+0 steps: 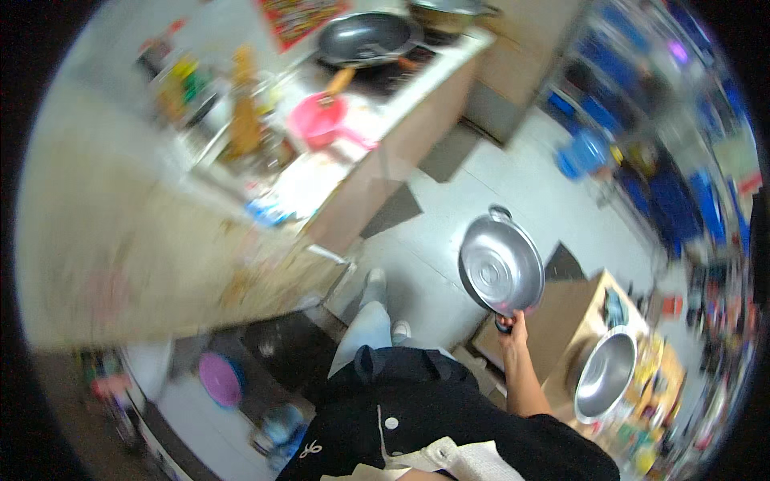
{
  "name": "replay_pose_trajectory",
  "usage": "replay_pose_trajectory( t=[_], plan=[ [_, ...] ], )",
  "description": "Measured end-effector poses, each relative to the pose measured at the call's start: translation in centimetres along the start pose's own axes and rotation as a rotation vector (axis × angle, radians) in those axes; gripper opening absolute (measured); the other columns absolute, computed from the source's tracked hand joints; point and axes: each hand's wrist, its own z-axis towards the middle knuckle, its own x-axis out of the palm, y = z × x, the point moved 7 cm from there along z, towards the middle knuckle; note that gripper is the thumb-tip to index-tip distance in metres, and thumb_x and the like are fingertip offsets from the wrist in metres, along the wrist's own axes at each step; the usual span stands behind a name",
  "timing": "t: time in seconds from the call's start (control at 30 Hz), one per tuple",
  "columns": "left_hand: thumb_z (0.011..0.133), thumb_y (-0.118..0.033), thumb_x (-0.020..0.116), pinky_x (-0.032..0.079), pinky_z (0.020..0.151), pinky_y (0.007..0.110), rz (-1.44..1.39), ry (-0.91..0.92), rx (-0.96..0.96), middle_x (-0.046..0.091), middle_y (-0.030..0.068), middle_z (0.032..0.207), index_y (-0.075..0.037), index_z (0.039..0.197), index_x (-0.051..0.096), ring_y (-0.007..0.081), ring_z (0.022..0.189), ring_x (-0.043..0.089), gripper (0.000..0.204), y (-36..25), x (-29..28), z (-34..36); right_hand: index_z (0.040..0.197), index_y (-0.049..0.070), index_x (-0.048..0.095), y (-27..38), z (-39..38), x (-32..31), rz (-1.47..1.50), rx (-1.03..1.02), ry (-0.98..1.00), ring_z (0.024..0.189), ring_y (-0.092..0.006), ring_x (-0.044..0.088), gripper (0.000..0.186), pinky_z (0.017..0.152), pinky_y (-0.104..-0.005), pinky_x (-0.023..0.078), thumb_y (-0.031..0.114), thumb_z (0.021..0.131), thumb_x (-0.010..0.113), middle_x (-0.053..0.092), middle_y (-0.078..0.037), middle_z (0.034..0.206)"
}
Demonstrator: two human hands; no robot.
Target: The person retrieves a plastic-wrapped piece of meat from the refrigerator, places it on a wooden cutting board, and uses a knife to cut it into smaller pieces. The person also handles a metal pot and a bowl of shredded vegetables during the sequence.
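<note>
My right hand (513, 324) is closed around one dark loop handle of a shallow, two-handled metal pot (501, 268). The pot hangs tilted over the floor to the right of my legs, its shiny inside facing up and its other handle pointing away from me. It looks bare inside. Nowhere in the head view does my left hand show.
Ahead on the left, a counter (383, 172) bears a wok (369, 38) on a stove, a pink plastic dipper (317, 120) and blurred bottles. A metal basin (605, 375) sits on a cabinet at right. A blue water jug (584, 154) and a purple basin (220, 380) are lower down.
</note>
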Motion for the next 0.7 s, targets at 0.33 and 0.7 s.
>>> replay_pose_trajectory(
  t=[0.33, 0.7],
  plan=[
    [0.085, -0.033, 0.055, 0.043, 0.047, 0.033, 0.420, 0.293, 0.640, 0.059, 0.0084, 0.058, -0.007, 0.076, 0.068, 0.0192, 0.046, 0.052, 0.030, -16.5, 2.7, 34.3, 0.083, 0.002, 0.053, 10.0, -12.1, 1.8, 0.324, -0.331, -0.271, 0.047, -0.0105, 0.040, 0.011, 0.049, -0.0279, 0.041, 0.010, 0.080, 0.059, 0.044, -0.002, 0.062],
    [0.087, -0.030, 0.052, 0.038, 0.043, 0.027, 0.178, 0.734, 0.761, 0.049, 0.0030, 0.049, -0.002, 0.082, 0.067, 0.0117, 0.042, 0.047, 0.033, -63.1, 8.2, 34.5, 0.089, 0.007, 0.052, 14.1, -17.5, -7.8, 1.007, -0.720, -0.792, 0.050, -0.0079, 0.043, 0.016, 0.051, -0.0252, 0.042, 0.011, 0.079, 0.063, 0.048, 0.000, 0.071]
  ],
)
